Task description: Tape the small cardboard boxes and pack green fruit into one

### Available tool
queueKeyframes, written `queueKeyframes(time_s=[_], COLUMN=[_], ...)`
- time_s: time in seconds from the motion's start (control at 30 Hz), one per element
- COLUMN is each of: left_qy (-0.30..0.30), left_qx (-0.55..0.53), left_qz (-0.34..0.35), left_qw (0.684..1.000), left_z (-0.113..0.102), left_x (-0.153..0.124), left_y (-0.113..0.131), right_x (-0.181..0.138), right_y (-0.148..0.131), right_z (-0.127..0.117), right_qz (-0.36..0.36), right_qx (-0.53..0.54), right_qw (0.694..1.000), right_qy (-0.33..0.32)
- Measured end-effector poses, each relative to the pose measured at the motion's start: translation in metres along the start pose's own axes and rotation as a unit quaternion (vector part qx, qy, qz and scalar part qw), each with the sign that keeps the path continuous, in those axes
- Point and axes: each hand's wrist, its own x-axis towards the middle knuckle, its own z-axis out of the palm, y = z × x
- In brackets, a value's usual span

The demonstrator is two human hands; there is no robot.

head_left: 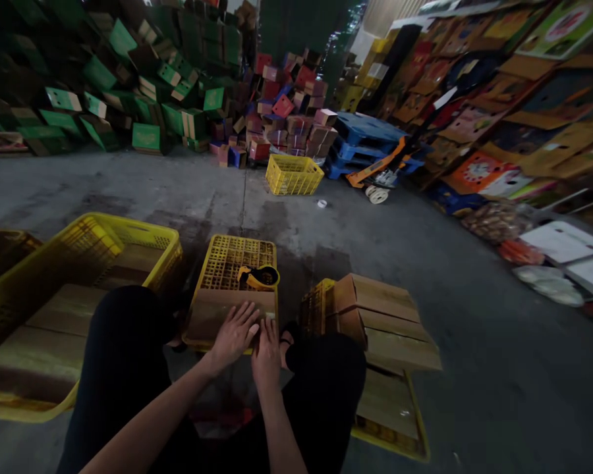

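Between my knees, a flat piece of brown cardboard (207,313) lies on an upturned yellow plastic crate (220,257). My left hand (236,332) rests on the cardboard with its fingers stretched out and slightly spread. Close beside it, my right hand (265,352) lies on the cardboard's right part, fingers extended forward. The two hands nearly touch at the thumbs. Just beyond the cardboard, a yellow and black tape dispenser (259,276) sits on the crate's grid near its right edge.
Left of my leg stands a large yellow crate (170,245) holding flat cardboard. Folded cardboard boxes (390,316) are stacked on a crate to my right. Farther off are another yellow crate (294,176), blue pallets (360,131), an orange pallet jack (375,168) and heaps of green boxes (145,137).
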Motion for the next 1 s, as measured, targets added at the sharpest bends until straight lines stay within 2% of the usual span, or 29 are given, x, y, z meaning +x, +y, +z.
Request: queueKeyframes(time_s=[0.13, 0.23, 0.37, 0.53, 0.77, 1.0], left_qy=[0.001, 0.004, -0.007, -0.01, 0.008, 0.057], left_qx=[-0.013, -0.012, -0.02, -0.032, -0.02, -0.009], left_qz=[0.008, 0.005, 0.007, -0.004, -0.074, -0.167], left_qw=[1.0, 1.0, 1.0, 0.999, 0.997, 0.984], left_z=[0.002, 0.001, -0.007, -0.017, -0.018, -0.009], left_x=[0.017, 0.017, 0.003, -0.027, -0.056, -0.063], left_y=[0.008, 0.01, 0.007, -0.012, -0.043, -0.059], right_x=[0.003, 0.004, 0.001, 0.006, 0.038, 0.039], right_y=[0.001, -0.002, -0.004, -0.011, -0.025, -0.029], right_z=[-0.004, -0.007, -0.009, -0.02, -0.039, -0.033], right_qz=[0.01, 0.014, 0.018, 0.009, 0.044, 0.048], right_qx=[0.003, -0.003, -0.004, -0.024, -0.089, -0.095], right_qw=[1.0, 0.999, 0.999, 1.0, 0.994, 0.994], right_qy=[-0.024, -0.03, -0.029, -0.01, -0.04, -0.029])
